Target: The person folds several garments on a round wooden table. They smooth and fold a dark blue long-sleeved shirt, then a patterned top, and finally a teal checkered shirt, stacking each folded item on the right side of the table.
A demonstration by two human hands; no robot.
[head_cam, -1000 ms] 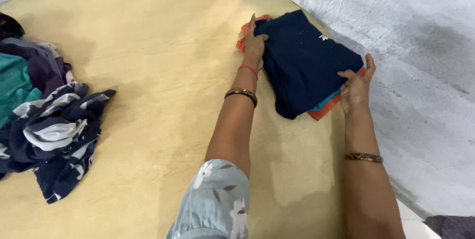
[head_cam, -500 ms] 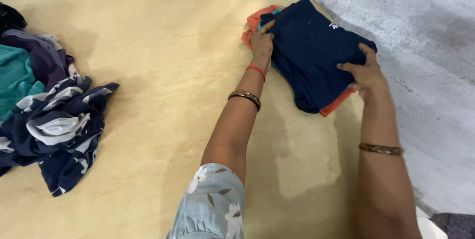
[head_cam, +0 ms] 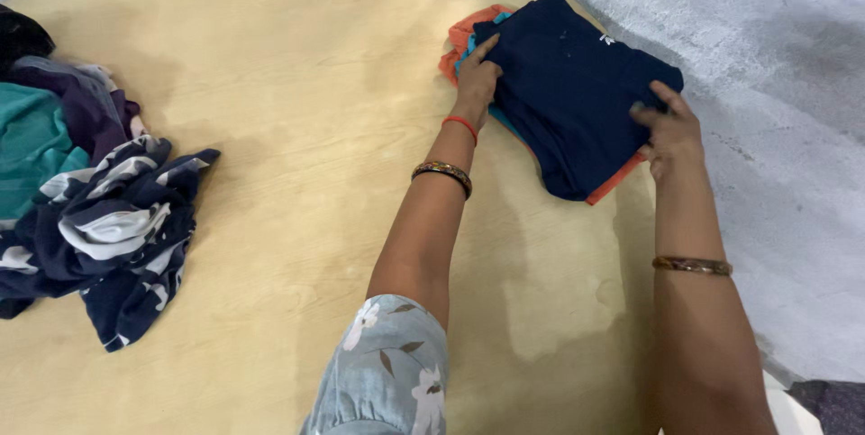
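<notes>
Head view, single entry. A folded navy garment was recorded at the far right of a round, pale wooden table, close to its rim, laid atop an orange folded garment with a sliver of teal cloth between them. The left hand was set against the stack's left edge, fingers held together and flat along the fabric; the right hand was rested on the near right corner, fingers slightly spread and pressed down, nothing pinched. It was judged that the squaring of the stack would be served best by even pressure from both sides, edges brought flush without the lower layers being dragged. The navy cloth was noted as soft, matte knit, rectangular in fold. A loose heap of clothes, navy with pale floral print, teal and purple, was logged at the table's left, well apart. A rough grey concrete floor was seen beyond.
</notes>
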